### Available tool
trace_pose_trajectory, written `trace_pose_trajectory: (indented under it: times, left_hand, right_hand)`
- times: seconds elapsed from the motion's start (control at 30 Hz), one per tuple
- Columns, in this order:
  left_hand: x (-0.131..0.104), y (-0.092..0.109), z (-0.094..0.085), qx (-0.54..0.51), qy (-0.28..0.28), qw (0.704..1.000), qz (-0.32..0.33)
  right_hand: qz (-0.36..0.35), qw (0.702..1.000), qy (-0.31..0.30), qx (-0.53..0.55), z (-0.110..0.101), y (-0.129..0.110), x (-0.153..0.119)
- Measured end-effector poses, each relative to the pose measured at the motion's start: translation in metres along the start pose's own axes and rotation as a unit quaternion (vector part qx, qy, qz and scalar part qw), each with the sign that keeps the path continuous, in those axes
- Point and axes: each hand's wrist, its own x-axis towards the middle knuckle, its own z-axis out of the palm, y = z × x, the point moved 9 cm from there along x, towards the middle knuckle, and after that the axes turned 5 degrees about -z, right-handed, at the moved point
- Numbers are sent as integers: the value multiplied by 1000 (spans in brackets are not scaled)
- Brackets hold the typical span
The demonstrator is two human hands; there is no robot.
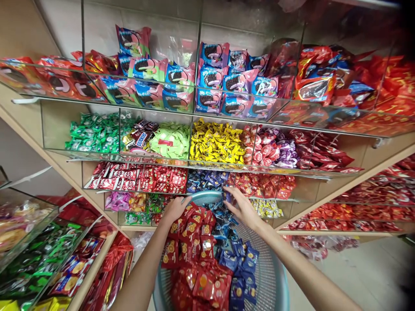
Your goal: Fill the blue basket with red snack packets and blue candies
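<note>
The left hand (pixel 177 209) is closed on the far-left rim of the blue-green basket (pixel 271 255). The right hand (pixel 242 208) is at the far-right rim—its grip holds a small dark blue packet (pixel 227 196) between thumb and fingers. Inside the basket, red packets (pixel 192 235) lie on the left and blue packets (pixel 241 263) on the right. The basket is in front of the shelves (pixel 300 188)—yellow-wrapped candies (pixel 218 142) occupy a middle compartment, green-wrapped candies (pixel 97 133) one farther left.
</note>
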Motion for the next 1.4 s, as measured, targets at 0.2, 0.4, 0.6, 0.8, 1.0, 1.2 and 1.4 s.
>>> trace_pose_trajectory:
  times: [0.2, 0.4, 0.6, 0.8, 1.0, 1.2, 1.4]
  left_hand:
    - [1, -2, 3, -2, -14, 1000, -5]
    - [2, -1, 4, 12, -3, 1000, 9]
    - [2, -2, 3, 5, 4, 1000, 5]
    - [3, -4, 5, -2, -5, 1000, 1]
    - [3, -2, 4, 3, 4, 1000, 8]
    - [1, -3, 3, -2, -7, 1000, -3]
    - [0, -2, 2, 3, -5, 1000, 0]
  right_hand:
    - [117, 984, -61, 120, 16, 11, -79]
    - [157, 971, -96, 153, 49, 4, -127]
    - [169, 971, -106, 133, 60, -8, -137]
    - [167, 969, -117, 140, 70, -17, -136]
    - [149, 976, -136, 87, 80, -14, -141]
    - [145, 975, -168, -22, 82, -12, -146]
    - [109, 981, -158, -27, 64, -18, -117]
